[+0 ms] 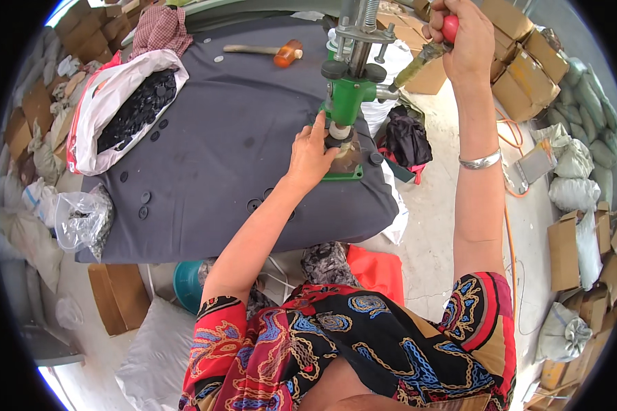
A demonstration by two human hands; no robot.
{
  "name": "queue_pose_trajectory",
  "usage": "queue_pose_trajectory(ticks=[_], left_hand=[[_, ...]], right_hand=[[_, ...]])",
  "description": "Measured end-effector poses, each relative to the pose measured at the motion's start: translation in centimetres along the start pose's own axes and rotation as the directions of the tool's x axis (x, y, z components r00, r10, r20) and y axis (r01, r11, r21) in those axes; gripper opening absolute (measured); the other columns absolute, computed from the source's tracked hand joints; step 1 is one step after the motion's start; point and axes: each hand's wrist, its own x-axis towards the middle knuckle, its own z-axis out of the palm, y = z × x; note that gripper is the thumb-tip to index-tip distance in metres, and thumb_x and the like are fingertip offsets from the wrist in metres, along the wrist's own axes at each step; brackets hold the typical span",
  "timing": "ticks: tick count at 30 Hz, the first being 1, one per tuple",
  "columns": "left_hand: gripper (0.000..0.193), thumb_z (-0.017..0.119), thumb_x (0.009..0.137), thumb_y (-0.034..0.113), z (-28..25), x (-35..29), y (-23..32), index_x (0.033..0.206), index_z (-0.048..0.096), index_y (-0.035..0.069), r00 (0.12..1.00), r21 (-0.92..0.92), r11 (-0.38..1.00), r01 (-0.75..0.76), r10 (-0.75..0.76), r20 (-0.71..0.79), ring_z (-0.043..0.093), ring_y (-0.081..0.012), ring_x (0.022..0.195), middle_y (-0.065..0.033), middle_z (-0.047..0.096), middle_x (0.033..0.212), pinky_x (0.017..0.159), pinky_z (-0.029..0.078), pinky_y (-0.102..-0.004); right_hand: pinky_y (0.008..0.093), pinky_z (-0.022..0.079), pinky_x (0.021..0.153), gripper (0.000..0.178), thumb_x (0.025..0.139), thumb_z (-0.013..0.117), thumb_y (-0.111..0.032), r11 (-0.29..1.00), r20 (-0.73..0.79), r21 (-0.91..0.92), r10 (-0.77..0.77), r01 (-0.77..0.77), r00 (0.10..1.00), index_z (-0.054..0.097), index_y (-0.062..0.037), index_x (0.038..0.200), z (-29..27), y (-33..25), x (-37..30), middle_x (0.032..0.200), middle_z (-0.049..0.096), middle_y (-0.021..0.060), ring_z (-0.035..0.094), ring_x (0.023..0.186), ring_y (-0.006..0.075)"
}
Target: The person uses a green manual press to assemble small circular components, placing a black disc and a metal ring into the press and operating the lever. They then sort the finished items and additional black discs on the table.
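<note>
A green hand press with a metal column stands at the right edge of a table under a dark cloth. My right hand is raised and closed around the press lever by its red knob. Beside the press's lower die, my left hand has its index finger stretched out and its thumb apart. Whether its fingertips touch a small piece under the ram cannot be made out. Several black round button-like discs lie near my left forearm, and another disc lies right of the base.
A white bag full of black discs lies open at the table's left. Behind are a mallet with an orange head and a checked cloth. A clear plastic bag sits at the near left corner. Cardboard boxes and sacks stand around.
</note>
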Motion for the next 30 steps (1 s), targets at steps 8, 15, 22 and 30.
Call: queue_pose_trajectory(ticks=[8,15,22,30], left_hand=[[0.078,0.076,0.073,0.008,1.7,0.8,-0.4,0.137,0.035,-0.01,0.993,-0.162,0.98,0.114,-0.118,-0.015,0.064,-0.0326,0.102,-0.0175,0.068,0.106,0.086,0.049,-0.0361],[0.069,0.071,0.075,0.003,1.4,0.5,-0.4,0.137,0.041,-0.005,0.992,-0.276,0.957,0.089,-0.111,-0.063,0.066,-0.027,0.101,-0.0159,0.069,0.107,0.085,0.05,-0.033],[0.037,0.059,0.082,-0.001,0.7,1.9,-4.6,0.118,0.063,0.003,0.956,-0.259,0.946,0.193,-0.241,-0.168,0.067,-0.0234,0.093,-0.0139,0.069,0.106,0.082,0.051,-0.0311],[0.036,0.053,0.09,0.033,1.2,7.8,-4.4,0.091,0.07,0.001,0.92,-0.062,0.922,0.383,-0.375,0.109,0.063,-0.0417,0.086,-0.0235,0.066,0.089,0.077,0.048,-0.0443]], right_hand=[[0.0327,0.041,0.058,0.021,0.091,0.048,-0.015,0.999,0.061,0.027,-0.049,0.047,0.997,0.056,0.0036,0.086,-0.8,-0.2,-2.9,0.06,0.046,0.0072,0.04,0.05,0.0159],[0.0338,0.044,0.053,0.019,0.091,0.041,-0.007,0.897,0.201,0.072,-0.441,0.436,0.874,0.053,0.0017,0.079,-4.1,3.1,-15.6,0.057,0.051,0.0104,0.048,0.051,0.0191],[0.0399,0.048,0.063,0.014,0.084,0.048,-0.006,0.841,0.301,-0.046,-0.503,0.539,0.81,0.057,0.002,0.077,-5.2,6.5,-20.0,0.059,0.054,0.0091,0.051,0.052,0.0198],[0.0254,0.042,0.05,0.02,0.089,0.049,-0.012,0.992,0.229,0.058,-0.119,0.109,0.966,0.059,0.0036,0.081,-3.6,0.5,-11.9,0.062,0.057,0.0072,0.051,0.05,0.013]])
